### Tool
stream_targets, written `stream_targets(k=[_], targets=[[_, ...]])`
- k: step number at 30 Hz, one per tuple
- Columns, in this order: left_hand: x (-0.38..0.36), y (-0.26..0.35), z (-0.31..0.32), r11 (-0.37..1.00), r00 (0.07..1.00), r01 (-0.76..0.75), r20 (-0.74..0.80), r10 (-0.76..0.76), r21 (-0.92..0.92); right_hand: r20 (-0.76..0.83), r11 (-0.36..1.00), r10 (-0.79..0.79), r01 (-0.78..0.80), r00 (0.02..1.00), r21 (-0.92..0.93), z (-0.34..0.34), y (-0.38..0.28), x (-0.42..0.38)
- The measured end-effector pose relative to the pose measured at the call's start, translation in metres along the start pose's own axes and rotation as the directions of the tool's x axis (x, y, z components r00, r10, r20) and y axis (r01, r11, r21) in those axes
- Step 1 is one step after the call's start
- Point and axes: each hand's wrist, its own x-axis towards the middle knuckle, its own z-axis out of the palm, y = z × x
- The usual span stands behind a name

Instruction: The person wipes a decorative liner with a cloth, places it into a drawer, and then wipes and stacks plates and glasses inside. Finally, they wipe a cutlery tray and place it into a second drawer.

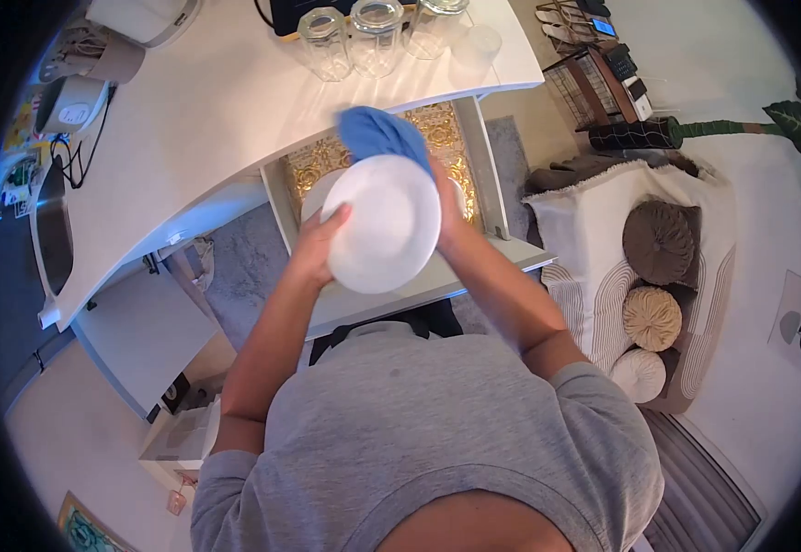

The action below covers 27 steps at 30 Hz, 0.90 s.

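Note:
My left hand (322, 244) grips a white plate (384, 225) by its left edge, thumb on the face and the other fingers out of sight behind it. The plate is tilted up over an open drawer (492, 170) lined with gold-patterned material (437, 124). At the plate's right edge is my right hand (448, 207), closed around a blue cloth (382, 133) that bunches up beyond the rim. Part of this hand is hidden by the plate. Another white dish (320, 195) shows in the drawer behind my left hand.
Upside-down glasses (377, 37) stand along the far side of the white desk (207, 110). An open cabinet door (143, 327) hangs at lower left. A sofa with round cushions (658, 241) is on the right, below a wire rack (580, 92).

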Motion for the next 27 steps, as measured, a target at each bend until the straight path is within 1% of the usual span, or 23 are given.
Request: stream_targets(k=[1,3,4,5,6,7,9,10,11,12,13,14,16,18,19,20,21,22,23,24,25,26,27], targets=[[0.006,-0.002,0.01,0.997,0.999,-0.048,0.002,0.048,-0.067,0.152,0.985,-0.132,0.147,0.98,-0.088,-0.026,0.037,0.026],[0.025,-0.007,0.009,0.978,0.987,-0.16,0.007,0.162,-0.136,0.308,0.941,-0.246,0.302,0.919,-0.152,-0.024,0.052,0.026],[0.031,-0.004,0.003,0.978,0.987,-0.158,0.012,0.161,-0.133,0.083,0.974,-0.222,0.225,0.971,-0.03,0.01,0.046,-0.001],[0.034,-0.001,-0.004,0.978,0.984,-0.18,-0.03,0.178,-0.104,-0.143,0.979,-0.155,0.172,0.977,0.112,0.028,0.045,-0.021],[0.035,0.001,-0.007,0.977,0.978,-0.202,-0.073,0.197,-0.073,-0.148,0.977,-0.158,0.176,0.976,0.117,0.023,0.043,-0.032],[0.034,0.001,-0.008,0.973,0.963,-0.231,-0.145,0.229,-0.001,-0.063,0.962,-0.005,0.022,0.998,0.274,0.012,0.033,-0.048],[0.042,-0.015,-0.011,0.975,0.971,-0.207,-0.102,0.214,0.08,0.038,0.902,0.133,-0.137,0.99,0.408,-0.012,0.017,-0.065],[0.045,-0.025,-0.014,0.97,0.978,-0.184,-0.065,0.196,0.159,-0.168,1.0,0.011,-0.011,0.986,0.001,-0.032,0.018,-0.067],[0.038,-0.027,0.003,0.957,0.978,-0.161,-0.089,0.187,0.241,-0.299,0.906,-0.178,0.038,0.937,-0.422,-0.052,0.017,-0.068],[0.044,-0.038,0.004,0.959,0.98,-0.152,-0.087,0.177,0.241,-0.309,0.908,-0.177,0.033,0.934,-0.418,-0.075,0.013,-0.069],[0.057,-0.054,0.001,0.94,0.993,-0.111,0.003,0.117,0.324,-0.321,0.684,-0.358,0.012,0.877,-0.729,-0.098,0.005,-0.069],[0.068,-0.07,0.0,0.91,0.995,-0.077,0.087,0.045,0.407,-0.261,0.367,-0.52,-0.063,0.813,-0.928,-0.116,-0.002,-0.075],[0.093,-0.092,0.003,0.933,0.997,-0.042,0.068,0.018,0.358,-0.426,0.392,-0.584,-0.22,0.691,-0.894,-0.11,-0.041,-0.102],[0.124,-0.112,-0.002,0.826,0.996,-0.085,0.048,0.071,0.558,-0.476,0.607,-0.652,0.031,0.59,-0.794,-0.113,-0.069,-0.129],[0.143,-0.121,-0.004,0.825,0.997,-0.076,0.044,0.062,0.56,-0.488,0.63,-0.695,0.119,0.529,-0.768,-0.128,-0.076,-0.142],[0.159,-0.132,-0.006,0.765,0.999,-0.042,0.004,0.051,0.643,-0.504,0.642,-0.727,0.204,0.466,-0.739,-0.141,-0.079,-0.152],[0.175,-0.142,-0.008,0.696,0.998,-0.01,-0.033,0.048,0.718,-0.51,0.648,-0.722,0.198,0.468,-0.736,-0.148,-0.077,-0.157],[0.191,-0.152,-0.008,0.693,0.998,-0.008,-0.034,0.047,0.721,-0.473,0.576,-0.808,0.304,0.351,-0.759,-0.156,-0.074,-0.161],[0.205,-0.165,-0.009,0.608,0.999,-0.014,-0.015,0.043,0.794,-0.438,0.49,-0.872,0.393,0.22,-0.778,-0.164,-0.069,-0.165],[0.214,-0.168,-0.004,0.515,0.999,-0.025,0.006,0.038,0.857,-0.445,0.495,-0.869,0.392,0.217,-0.775,-0.176,-0.062,-0.166],[0.224,-0.173,0.002,0.511,0.999,-0.022,0.006,0.034,0.859,-0.407,0.446,-0.895,0.382,0.181,-0.81,-0.191,-0.052,-0.164],[0.224,-0.172,0.016,0.438,0.999,-0.002,-0.015,0.036,0.899,-0.373,0.402,-0.915,0.365,0.15,-0.84,-0.2,-0.043,-0.164],[0.228,-0.175,0.023,0.36,0.999,0.016,-0.033,0.04,0.933,-0.386,0.418,-0.908,0.372,0.161,-0.829,-0.203,-0.037,-0.162]])
